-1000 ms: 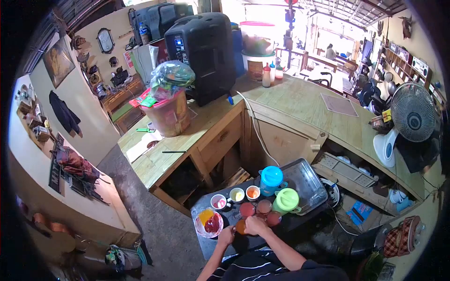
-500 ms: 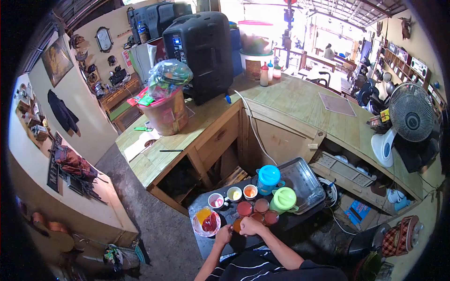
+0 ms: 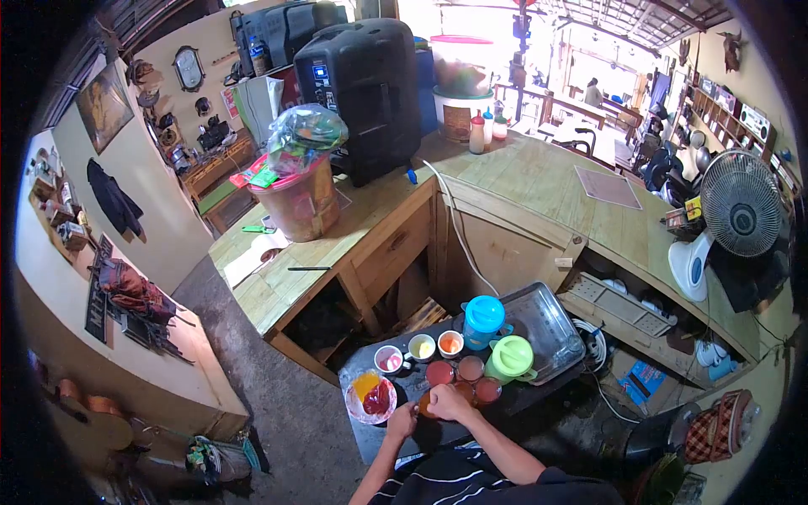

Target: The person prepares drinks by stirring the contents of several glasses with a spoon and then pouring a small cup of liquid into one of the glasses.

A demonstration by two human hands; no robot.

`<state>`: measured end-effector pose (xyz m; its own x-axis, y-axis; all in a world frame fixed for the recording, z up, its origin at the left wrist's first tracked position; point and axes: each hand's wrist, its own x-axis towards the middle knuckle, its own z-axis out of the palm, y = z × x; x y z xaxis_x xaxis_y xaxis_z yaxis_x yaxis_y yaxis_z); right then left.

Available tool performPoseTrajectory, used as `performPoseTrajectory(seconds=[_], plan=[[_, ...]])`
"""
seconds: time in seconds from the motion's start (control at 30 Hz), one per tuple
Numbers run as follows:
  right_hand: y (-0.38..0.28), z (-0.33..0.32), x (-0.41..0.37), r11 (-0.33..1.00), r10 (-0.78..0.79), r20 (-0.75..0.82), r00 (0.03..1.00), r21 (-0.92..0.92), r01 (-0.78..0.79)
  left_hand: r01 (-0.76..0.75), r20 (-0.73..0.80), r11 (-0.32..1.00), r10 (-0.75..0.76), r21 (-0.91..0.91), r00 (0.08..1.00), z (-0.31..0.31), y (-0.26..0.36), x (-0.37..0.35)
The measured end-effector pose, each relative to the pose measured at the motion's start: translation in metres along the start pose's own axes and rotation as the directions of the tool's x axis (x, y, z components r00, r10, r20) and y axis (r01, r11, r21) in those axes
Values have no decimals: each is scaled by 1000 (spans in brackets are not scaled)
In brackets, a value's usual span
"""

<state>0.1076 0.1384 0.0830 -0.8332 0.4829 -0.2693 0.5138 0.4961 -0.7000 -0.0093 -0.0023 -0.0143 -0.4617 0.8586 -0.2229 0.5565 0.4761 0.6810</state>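
Observation:
Both my hands meet on a glass of orange drink [image 3: 428,406] at the near edge of a small dark table [image 3: 368,434]. My left hand [image 3: 403,418] touches its left side, and my right hand [image 3: 449,403] wraps over its right side and top. Three more filled glasses [image 3: 461,379] of reddish-brown drink stand just beyond my right hand. A plate with orange and red food [image 3: 372,397] sits left of my left hand. Three small cups [image 3: 420,349] stand in a row behind the glasses.
A blue-lidded jug [image 3: 484,321] and a green-lidded jug [image 3: 512,359] stand by a metal tray [image 3: 551,324]. An L-shaped wooden counter [image 3: 539,181] carries a black speaker [image 3: 364,93] and a pink bucket [image 3: 295,202]. A white fan [image 3: 732,219] stands at the right.
My hands stay on the orange glass; my right hand has closed a little further over it. The view has shifted slightly.

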Motion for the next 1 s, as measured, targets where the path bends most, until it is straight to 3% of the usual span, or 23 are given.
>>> performPoseTrajectory(seconds=[0.03, 0.13, 0.23, 0.33, 0.43, 0.53, 0.57, 0.67, 0.77, 0.8, 0.87, 0.97, 1.0], plan=[[-1, 4, -1, 998, -31, -159, 987, -67, 20, 9, 7, 1000, -9, 9, 1000, 0, 0, 0], [1, -1, -3, 955, -4, -122, 993, -295, -32, 10, 3, 999, -10, -53, 1000, -4, 4, -2], [18, 7, -1, 986, -46, 85, 995, -155, 59, -25, -15, 998, 25, -50, 1000, -1, 1, -1], [4, -6, -6, 989, -15, 290, 957, 145, -29, 25, 37, 998, -23, -54, 999, 0, -1, 1], [4, -2, -3, 987, 5, -64, 998, 159, 5, -5, 7, 1000, 5, 0, 1000, 3, -7, 2], [2, -11, -6, 996, 26, -199, 980, -83, -44, -6, 34, 1000, 6, -3, 999, 1, -4, 2], [7, -8, -4, 974, 13, -138, 990, -224, -44, -5, 31, 1000, 6, -3, 1000, 0, -1, 2], [26, 8, 3, 985, -71, 151, 986, -145, 93, 8, 18, 1000, -8, -3, 1000, -8, 8, -1], [7, -3, -6, 975, 25, 284, 959, 203, -86, 16, 6, 1000, -16, -21, 1000, -5, 9, -1], [6, -1, -5, 980, 5, 111, 994, 195, -27, 6, -1, 1000, -6, -30, 1000, -4, 7, -2], [6, 6, -4, 985, -44, -237, 970, 154, 82, -9, -14, 1000, 8, -29, 1000, -3, 3, -1], [4, -4, -5, 1000, -8, -313, 950, -28, -1, -21, -20, 1000, 20, -22, 1000, -1, 1, 0], [9, 0, -4, 993, -8, -226, 974, -114, -18, -24, -17, 999, 24, -30, 1000, -1, 0, 1]])
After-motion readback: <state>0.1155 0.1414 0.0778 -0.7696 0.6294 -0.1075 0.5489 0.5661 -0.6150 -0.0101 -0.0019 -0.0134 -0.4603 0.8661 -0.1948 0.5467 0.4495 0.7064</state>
